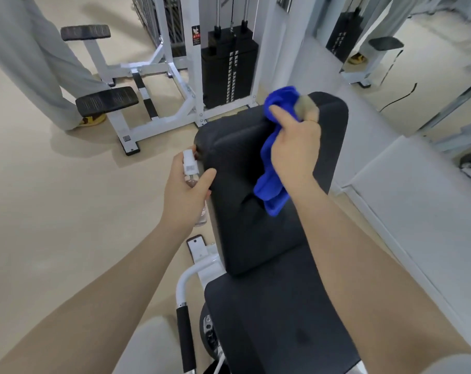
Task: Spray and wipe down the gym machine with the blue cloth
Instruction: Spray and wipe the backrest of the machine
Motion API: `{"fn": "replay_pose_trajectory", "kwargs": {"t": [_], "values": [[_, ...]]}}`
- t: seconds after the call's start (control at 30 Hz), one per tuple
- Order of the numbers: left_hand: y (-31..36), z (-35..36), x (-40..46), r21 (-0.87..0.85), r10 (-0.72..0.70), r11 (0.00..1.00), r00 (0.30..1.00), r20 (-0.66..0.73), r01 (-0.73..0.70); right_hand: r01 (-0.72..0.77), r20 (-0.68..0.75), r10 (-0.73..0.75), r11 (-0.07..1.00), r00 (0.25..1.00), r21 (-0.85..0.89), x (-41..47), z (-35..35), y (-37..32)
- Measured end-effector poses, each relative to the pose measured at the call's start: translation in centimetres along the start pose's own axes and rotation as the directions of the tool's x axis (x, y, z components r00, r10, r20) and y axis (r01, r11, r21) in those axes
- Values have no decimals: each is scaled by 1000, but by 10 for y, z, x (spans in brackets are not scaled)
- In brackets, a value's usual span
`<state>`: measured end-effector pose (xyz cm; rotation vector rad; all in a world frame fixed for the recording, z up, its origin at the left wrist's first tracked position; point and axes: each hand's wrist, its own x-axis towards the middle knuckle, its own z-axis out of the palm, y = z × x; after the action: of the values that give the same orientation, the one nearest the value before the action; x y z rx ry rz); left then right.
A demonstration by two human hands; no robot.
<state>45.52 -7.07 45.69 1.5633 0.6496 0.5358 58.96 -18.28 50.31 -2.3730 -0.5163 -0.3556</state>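
Note:
The gym machine's black padded backrest (239, 168) and seat (277, 319) fill the middle and bottom of the head view. My right hand (296, 147) grips the blue cloth (272, 157) above the upper part of the backrest; the cloth hangs down to the pad. My left hand (185, 190) holds a small clear spray bottle (190, 166) with a white head at the backrest's left edge, nozzle toward the pad. Most of the bottle is hidden behind my fingers.
A white frame (153, 125) with black footplates and a black weight stack (229, 71) stand ahead. A person's grey trouser leg (40, 63) is at the upper left. A mirror wall (417, 63) runs along the right. Beige floor lies to the left. A black handle (185, 338) sits beside the seat.

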Motion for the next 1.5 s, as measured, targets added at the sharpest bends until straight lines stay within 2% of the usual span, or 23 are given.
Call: {"fn": "replay_pose_trajectory", "kwargs": {"t": [0.07, 0.13, 0.2, 0.23, 0.27, 0.33, 0.43, 0.5, 0.57, 0.6, 0.67, 0.73, 0.8, 0.87, 0.97, 1.1, 1.17, 1.3, 1.37, 1.5], "values": [[-2, 2, 0, 24, -21, 999, 999, -25, 22, -81, -50, 79, 996, 996, -31, 2, 0, -4], [-5, 6, 0, 105, 21, 994, 997, -73, -13, 69, 22, -69, 997, 997, -41, -17, 11, -23], [-7, 14, -5, 259, 174, 956, 978, -119, -139, 323, 83, -321, 946, 944, -20, -37, 22, -34], [-7, 18, -9, 315, 248, 929, 960, -131, -197, 385, 77, -383, 923, 920, -7, -37, 24, -29], [-7, 22, -12, 349, 293, 909, 945, -145, -229, 385, 49, -384, 923, 922, -4, -29, 22, -19], [-4, 25, -13, 387, 292, 896, 945, -149, -216, 212, -59, -212, 977, 975, -18, -3, 11, 14], [-7, 23, -14, 408, 241, 897, 961, -133, -169, -46, -145, 31, 994, 989, -100, 30, -7, 76], [-7, 23, -14, 414, 239, 896, 960, -145, -160, -239, -183, 243, 970, 952, 44, 45, -11, 106], [-7, 27, -16, 385, 210, 914, 963, -172, -130, -446, -156, 482, 868, 862, 219, 49, -6, 116], [-7, 28, -18, 366, 191, 924, 963, -191, -111, -498, -131, 549, 818, 826, 288, 44, -2, 115], [-8, 30, -18, 343, 154, 937, 962, -227, -69, -469, -133, 548, 799, 826, 377, 32, 3, 106], [-7, 32, -18, 358, 147, 932, 961, -236, -54, -351, -156, 448, 836, 880, 422, 18, 9, 92], [-6, 34, -17, 379, 160, 923, 958, -236, -61, -268, -118, 350, 859, 929, 437, 7, 16, 81], [-8, 33, -16, 370, 167, 926, 956, -240, -69, -249, -119, 331, 863, 936, 440, 0, 25, 75], [-14, 31, -19, 364, 104, 931, 964, -245, -8, -341, -124, 428, 837, 895, 429, -12, 30, 84], [-15, 28, -26, 397, 34, 917, 987, -157, 32, -547, 12, 600, 721, 800, 425, -30, 28, 100], [-16, 26, -31, 387, -41, 918, 992, -118, 84, -551, 17, 610, 703, 792, 449, -23, 22, 96], [-24, 31, -40, 349, -95, 928, 989, -111, 129, -395, -91, 509, 758, 856, 519, 5, 11, 93], [-31, 35, -39, 340, -78, 932, 987, -142, 123, -465, -65, 583, 705, 810, 535, 0, 14, 104], [-41, 36, -38, 327, -40, 940, 985, -168, 94, -598, 12, 659, 674, 752, 433, -36, 21, 129]]}}
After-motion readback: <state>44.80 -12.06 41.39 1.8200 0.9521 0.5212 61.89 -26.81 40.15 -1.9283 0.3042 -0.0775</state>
